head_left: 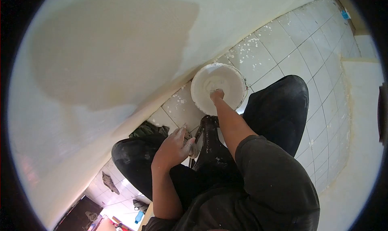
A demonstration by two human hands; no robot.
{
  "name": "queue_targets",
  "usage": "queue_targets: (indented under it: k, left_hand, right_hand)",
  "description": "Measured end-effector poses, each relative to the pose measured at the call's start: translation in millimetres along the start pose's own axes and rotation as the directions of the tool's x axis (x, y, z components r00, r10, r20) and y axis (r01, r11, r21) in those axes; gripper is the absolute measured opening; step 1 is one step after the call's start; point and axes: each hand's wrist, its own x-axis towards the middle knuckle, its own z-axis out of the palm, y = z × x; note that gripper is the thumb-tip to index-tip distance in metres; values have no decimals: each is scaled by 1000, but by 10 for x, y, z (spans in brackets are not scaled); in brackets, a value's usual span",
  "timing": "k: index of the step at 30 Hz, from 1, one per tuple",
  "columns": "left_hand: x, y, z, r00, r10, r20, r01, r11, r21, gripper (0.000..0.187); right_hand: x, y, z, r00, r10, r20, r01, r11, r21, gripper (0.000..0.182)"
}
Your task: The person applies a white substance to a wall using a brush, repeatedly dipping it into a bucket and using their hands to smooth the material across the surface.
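A white bucket [197,89] stands on the tiled floor between my knees, close to the wall, with pale material inside. My right hand [217,95] reaches down into it; the fingers are sunk in or hidden by the material, so I cannot make out what they hold. My left hand [178,144] hovers over my left thigh, smeared with white, its fingers apart and nothing gripped in them. Beneath that hand is a roundish object [194,151], partly covered by the fingers.
A pale wall [121,49] rises along the left. White splashes dot the floor tiles [270,41]. Dark cloth [147,129] lies by my left knee. At the lower left are a rag [109,182] and a blue bottle [139,217].
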Motion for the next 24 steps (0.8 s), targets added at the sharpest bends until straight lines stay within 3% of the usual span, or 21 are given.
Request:
queue_targets:
  k: [2,4,6,9,12,15,18,19,21,24]
  left_hand:
    - [23,1,-2,1000,-14,6,14,1000,4,60]
    - [32,-21,17,1000,-28,6,28,999,23,60]
    - [39,-78,76,1000,-13,-14,14,998,62,59]
    - [46,-85,78,1000,-13,-16,14,999,41,58]
    - [57,-66,58,1000,-8,-21,9,1000,25,58]
    - [45,-71,66,999,8,-42,-6,999,40,58]
    - [16,-5,25,999,1,-48,0,1000,17,59]
    - [0,24,5,999,-6,-45,6,1000,2,59]
    - [-14,-3,27,997,27,-66,-24,999,39,60]
    - [-86,-5,75,992,45,-116,-37,997,71,60]
  right_hand:
    - [84,50,55,983,-185,-1,181,962,-206,32]
    - [168,103,153,980,-197,-4,193,966,-173,31]
    - [267,158,252,999,-33,-12,34,995,98,29]
    - [657,463,566,995,83,55,-99,874,475,25]
    - [211,44,121,975,139,173,-216,771,600,23]
    - [115,-89,-45,978,102,182,-201,695,690,14]
    - [131,-20,-81,960,-273,58,208,837,506,12]
    - [107,7,-99,902,-426,73,386,869,309,14]
    - [6,-21,-155,720,-665,198,689,717,-101,18]
    - [-211,-296,-243,769,-560,308,631,741,-230,27]
